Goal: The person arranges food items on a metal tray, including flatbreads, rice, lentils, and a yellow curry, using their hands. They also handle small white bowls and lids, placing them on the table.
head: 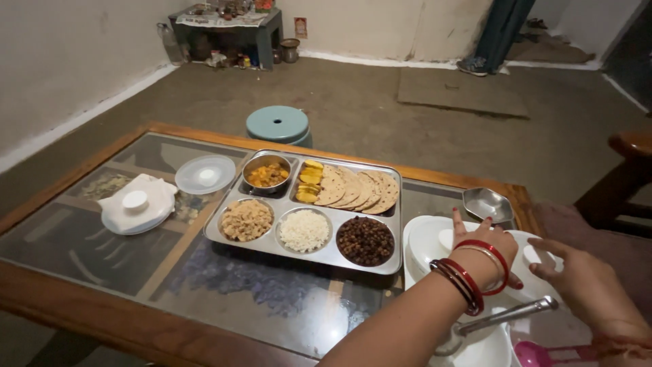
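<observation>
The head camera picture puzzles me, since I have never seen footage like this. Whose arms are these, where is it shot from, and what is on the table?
One camera sits on a person's head and looks down, so the arms are their own. The left hand, wearing red bangles, rests on a white lid. The right hand hovers open beside it, holding nothing. On the glass-topped table lies a steel tray with flatbreads, rice and dark beans.

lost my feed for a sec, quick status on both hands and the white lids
Left hand flat on a white lid, open. Right hand open, fingertips at the next white lid. Steel ladle handle lies just below; food tray sits apart.
</observation>
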